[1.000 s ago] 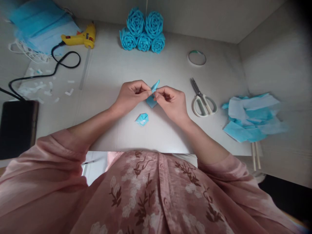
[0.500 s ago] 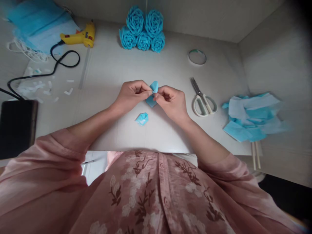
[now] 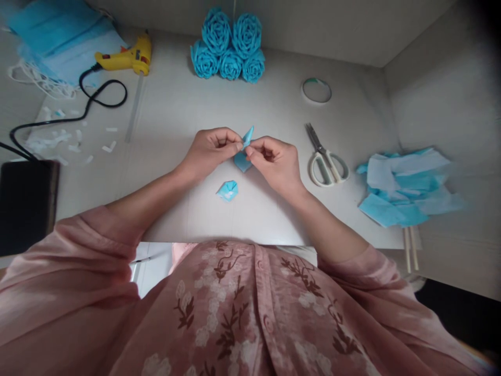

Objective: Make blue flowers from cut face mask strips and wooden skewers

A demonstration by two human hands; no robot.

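Observation:
Between my hands, over the middle of the table, is a small folded piece of blue fabric [image 3: 248, 137]. My left hand [image 3: 216, 148] pinches its left side between thumb and forefinger. From the right, my right hand [image 3: 276, 159] pinches the same piece, fingertips close to the left ones. Just below the fingers another blue fabric piece [image 3: 242, 162] shows, partly hidden by the right thumb; whether it joins the pinched one I cannot tell. A separate folded blue petal [image 3: 228, 191] lies on the table nearer to me.
Several blue fabric roses [image 3: 230, 47] are stacked at the back. Scissors [image 3: 324, 159] and a tape roll [image 3: 316, 91] lie right, by fabric scraps [image 3: 407, 185] and sticks [image 3: 410, 249]. At left are a yellow glue gun [image 3: 127, 57], face masks [image 3: 64, 39], white snippets [image 3: 55, 138] and a dark phone-like slab [image 3: 27, 201].
The upper part of the pinched fabric has turned from a broad rounded shape into a narrow, pointed one. Both hands stay in nearly the same place.

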